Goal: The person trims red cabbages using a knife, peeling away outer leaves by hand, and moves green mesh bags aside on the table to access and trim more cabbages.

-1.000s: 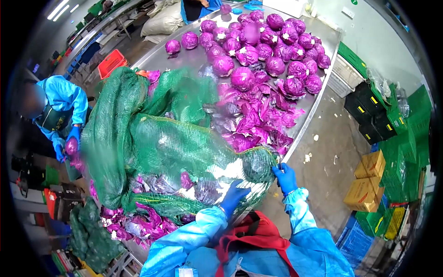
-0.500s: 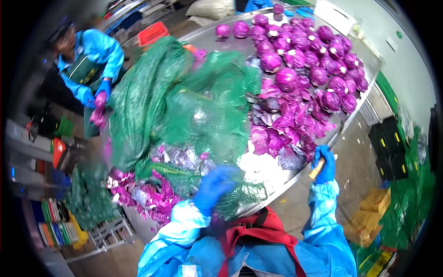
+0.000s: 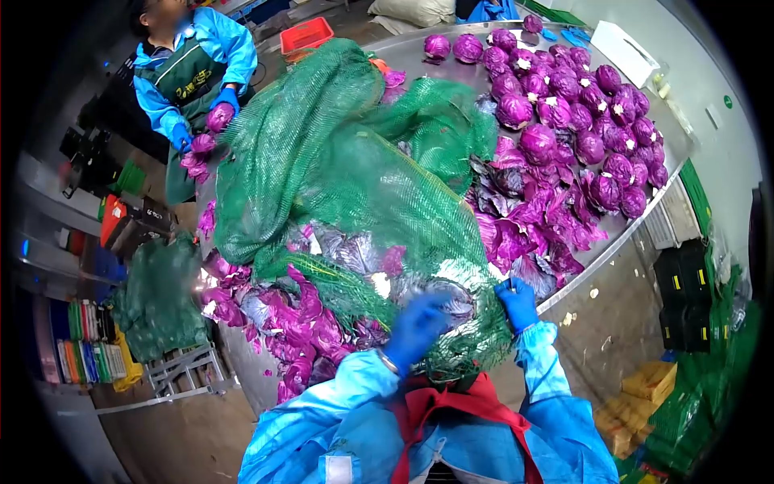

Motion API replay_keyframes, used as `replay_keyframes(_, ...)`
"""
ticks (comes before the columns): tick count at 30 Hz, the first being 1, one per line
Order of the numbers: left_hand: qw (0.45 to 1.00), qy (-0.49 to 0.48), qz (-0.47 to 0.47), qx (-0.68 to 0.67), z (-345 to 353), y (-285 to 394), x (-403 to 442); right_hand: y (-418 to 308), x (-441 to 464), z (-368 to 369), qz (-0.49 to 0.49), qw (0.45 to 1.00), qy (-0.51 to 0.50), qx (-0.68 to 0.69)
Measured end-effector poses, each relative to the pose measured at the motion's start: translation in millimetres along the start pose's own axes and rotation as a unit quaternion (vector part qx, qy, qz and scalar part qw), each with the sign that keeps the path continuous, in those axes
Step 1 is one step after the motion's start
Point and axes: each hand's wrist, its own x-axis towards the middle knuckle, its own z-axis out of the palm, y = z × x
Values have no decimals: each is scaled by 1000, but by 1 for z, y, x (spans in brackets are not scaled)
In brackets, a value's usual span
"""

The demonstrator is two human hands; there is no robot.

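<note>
A green mesh net (image 3: 411, 194) is draped over purple cabbages and loose leaves on the metal table (image 3: 258, 379). My right hand (image 3: 518, 303) is closed at the net's near right edge, its fingers pinching the mesh. The wooden-handled tool seen in it earlier does not show clearly now. Just left of it, my left hand (image 3: 419, 327) is over the net's near end, smeared by motion, so its fingers are unclear. Between the hands, a pale purple cabbage (image 3: 455, 302) shows partly under the mesh.
Many trimmed purple cabbages (image 3: 538, 143) are massed on the table's right side, with torn leaves (image 3: 516, 238) in front. More leaves (image 3: 302, 331) lie at left. Across the table, a person (image 3: 193, 81) in blue sleeves handles cabbages. A white box (image 3: 625, 52) stands at the far right corner.
My right hand has moved left from beyond the table edge to the net. The net's near end now reaches farther right. My left hand has shifted right, and the view has turned slightly.
</note>
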Motion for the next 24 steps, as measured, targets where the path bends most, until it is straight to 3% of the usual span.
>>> replay_keyframes(2,988,147,-5,45,-24,-19,22,-5,3,2,62,996,-33,-53)
replay_keyframes(4,979,201,0,18,-40,-44,45,31,13,11,-44,978,-63,-196)
replay_keyframes(5,951,193,-83,-227,-55,-86,59,50,13,20,-41,978,-60,-194)
replay_keyframes(6,956,186,-192,-121,-64,-67,56,68,14,30,-40,979,-58,-191)
replay_keyframes(8,967,73,-246,7,-73,-92,53,70,4,44,-79,988,-28,-131)
replay_keyframes(11,987,52,-129,75,-63,-129,44,89,7,55,-13,999,-35,-37)
replay_keyframes(13,955,13,-75,286,-46,-90,36,102,12,63,-5,999,-34,42)
replay_keyframes(14,922,-5,-45,385,-41,-75,34,81,6,63,46,996,-53,64)
replay_keyframes(15,973,-48,-96,204,-46,-84,38,44,-5,62,95,989,-73,85)
replay_keyframes(16,984,5,-77,158,-50,-108,37,22,-9,65,144,979,-93,107)
replay_keyframes(17,990,57,-57,112,-53,-141,31,32,-5,74,62,987,-108,101)
replay_keyframes(18,991,110,-40,65,-57,-158,23,22,-9,81,49,983,-133,116)
replay_keyframes(19,988,124,-88,-27,-45,-81,17,-1,-16,88,36,978,-159,131)
replay_keyframes(21,958,121,-139,-221,-79,-106,1,-57,-30,102,23,962,-210,171)
replay_keyframes(24,904,211,-93,-359,-92,-104,-22,-92,-43,114,51,943,-246,219)
